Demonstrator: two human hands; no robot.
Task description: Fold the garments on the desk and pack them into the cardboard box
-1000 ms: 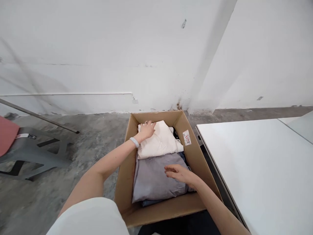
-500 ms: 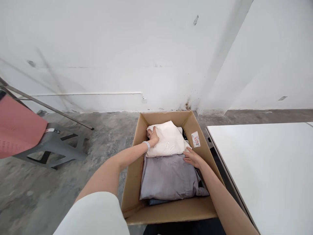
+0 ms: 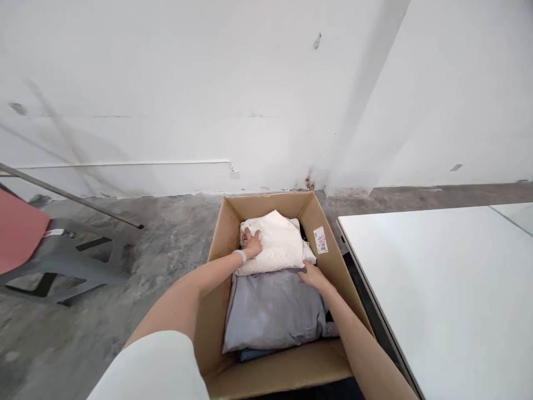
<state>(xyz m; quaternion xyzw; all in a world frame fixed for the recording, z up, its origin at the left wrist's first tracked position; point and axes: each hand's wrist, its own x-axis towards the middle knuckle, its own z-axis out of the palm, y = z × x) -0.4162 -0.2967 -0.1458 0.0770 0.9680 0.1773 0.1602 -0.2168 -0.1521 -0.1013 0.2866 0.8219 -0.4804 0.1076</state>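
Observation:
An open cardboard box [image 3: 212,300] stands on the floor with folded clothes inside. A cream folded garment [image 3: 280,244] lies at the far end, on top of a grey folded garment [image 3: 272,308]. My left hand [image 3: 251,244], with a pale bracelet at the wrist, presses on the cream garment's left edge, fingers curled into the fabric. My right hand [image 3: 313,275] touches the cream garment's near right corner, where it meets the grey one, its fingers partly tucked under the fabric. A blue garment [image 3: 254,353] peeks out below the grey one.
A white table [image 3: 441,294] stands right of the box. A grey chair base [image 3: 66,261] with a red seat [image 3: 16,230] sits at the left on the concrete floor. A white wall runs behind the box. A label [image 3: 320,240] is stuck inside the box's right wall.
My right hand moved from the grey garment up to the cream garment's near right corner. My left hand slid down onto the cream garment's left edge and curled in.

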